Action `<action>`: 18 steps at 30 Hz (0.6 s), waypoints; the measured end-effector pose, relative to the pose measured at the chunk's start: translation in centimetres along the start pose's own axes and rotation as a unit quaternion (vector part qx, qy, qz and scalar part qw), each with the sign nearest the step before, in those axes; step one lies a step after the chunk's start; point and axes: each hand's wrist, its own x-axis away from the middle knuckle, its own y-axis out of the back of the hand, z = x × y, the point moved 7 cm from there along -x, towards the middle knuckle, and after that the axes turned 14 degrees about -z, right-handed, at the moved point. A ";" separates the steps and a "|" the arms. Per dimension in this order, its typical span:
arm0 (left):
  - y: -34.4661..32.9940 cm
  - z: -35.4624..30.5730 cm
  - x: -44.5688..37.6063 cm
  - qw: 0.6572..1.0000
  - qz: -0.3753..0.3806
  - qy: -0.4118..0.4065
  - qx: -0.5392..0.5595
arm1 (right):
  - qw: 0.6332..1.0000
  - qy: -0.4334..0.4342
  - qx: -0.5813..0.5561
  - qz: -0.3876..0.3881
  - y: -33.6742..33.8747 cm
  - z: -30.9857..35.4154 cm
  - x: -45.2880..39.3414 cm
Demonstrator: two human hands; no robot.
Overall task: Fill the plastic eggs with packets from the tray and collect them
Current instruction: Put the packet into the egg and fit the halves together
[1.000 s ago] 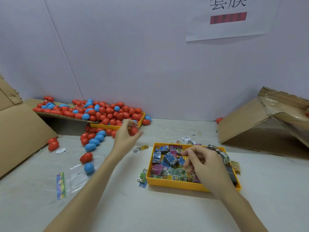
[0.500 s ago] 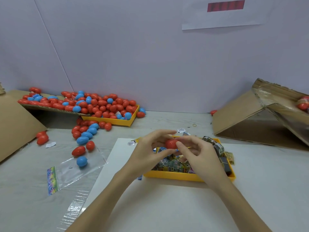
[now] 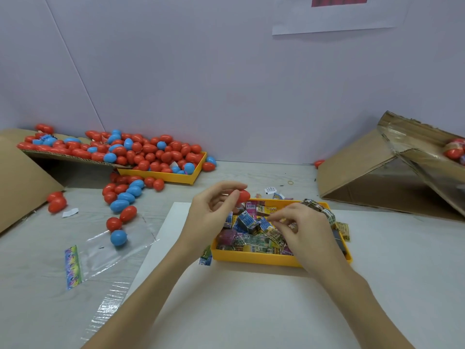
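Observation:
My left hand [image 3: 211,212] holds a red plastic egg [image 3: 243,196] at its fingertips, just above the far left corner of the yellow tray [image 3: 251,258]. The tray is full of small colourful packets [image 3: 247,221]. Over the tray's middle, my right hand [image 3: 305,230] has its fingers curled down and pinches a small packet; most of that packet is hidden by the fingers. A heap of red and blue eggs [image 3: 148,152] lies at the back left, spilling from a cardboard flap into a second yellow tray [image 3: 173,178].
Loose eggs [image 3: 125,197] trail across the table left of the hands, beside a clear plastic bag [image 3: 113,250]. A tilted cardboard box [image 3: 364,172] with some eggs stands at the right, and another cardboard piece [image 3: 20,187] at the left. A white sheet [image 3: 226,298] lies under the packet tray.
My left hand took a red egg from the pile and brought it to the tray. Both hands met at the egg; my right hand has now dropped back onto the packets.

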 end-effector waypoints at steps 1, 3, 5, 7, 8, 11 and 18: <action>0.1 0.2 -0.1 1.000 -0.003 0.011 0.001 | 0.999 -0.004 0.038 0.027 -0.3 -0.2 0.0; 0.1 0.5 -0.1 1.000 0.000 0.031 0.001 | 0.992 -0.028 0.098 0.079 -1.0 -0.7 0.0; 0.0 0.6 0.0 0.999 0.005 0.029 -0.021 | 0.985 -0.044 0.125 0.114 -1.4 -0.9 0.0; -0.2 0.6 0.1 0.999 0.010 0.026 -0.036 | 0.985 -0.062 0.109 0.115 -1.4 -1.1 0.0; -0.3 0.5 0.2 0.999 0.014 0.027 -0.036 | 0.987 -0.075 0.093 0.111 -1.4 -1.2 0.0; -0.6 0.2 0.5 0.999 0.033 0.026 -0.033 | 0.988 -0.107 0.050 0.100 -1.3 -1.7 0.1; -1.5 -0.1 1.2 0.995 0.068 0.031 -0.062 | 0.997 -0.055 0.027 0.037 -0.4 -1.1 -0.2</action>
